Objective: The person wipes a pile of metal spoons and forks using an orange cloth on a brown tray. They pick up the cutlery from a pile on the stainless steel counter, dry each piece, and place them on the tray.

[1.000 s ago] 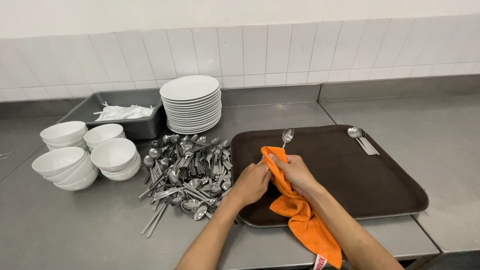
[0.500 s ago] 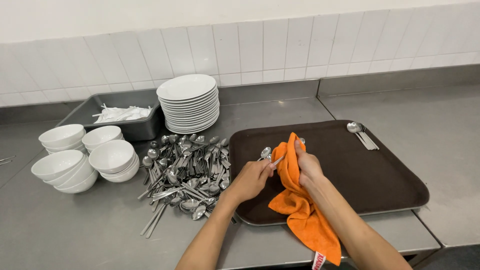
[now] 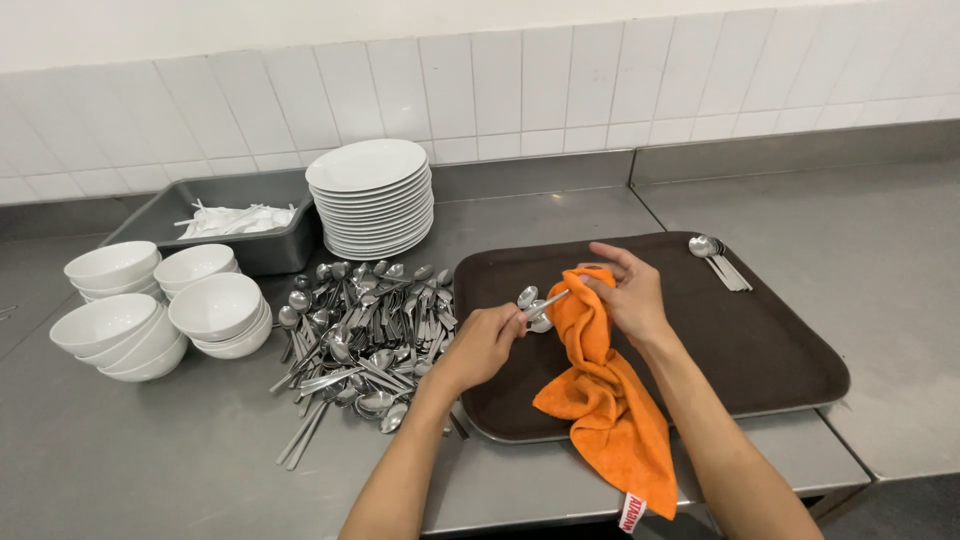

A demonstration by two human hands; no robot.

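Note:
My left hand [image 3: 487, 341] grips a few steel spoons [image 3: 534, 306] by the bowl end, over the left part of a dark brown tray [image 3: 770, 340]. The spoons' handles run into an orange cloth [image 3: 605, 400], which my right hand [image 3: 628, 293] wraps around them. The cloth's loose end hangs over the tray's front edge. A large heap of spoons [image 3: 370, 325] lies on the steel counter left of the tray. A few spoons [image 3: 718, 260] rest at the tray's far right corner.
A stack of white plates [image 3: 372, 197] stands behind the heap. White bowls [image 3: 150, 305] in several stacks sit at the left. A grey tub [image 3: 220, 222] holds white utensils. A tiled wall runs along the back. The counter's front edge is near.
The spoons' bowls swung from pointing up and away to pointing left. The orange cloth bunched up around the handles, and my right hand moved up over it.

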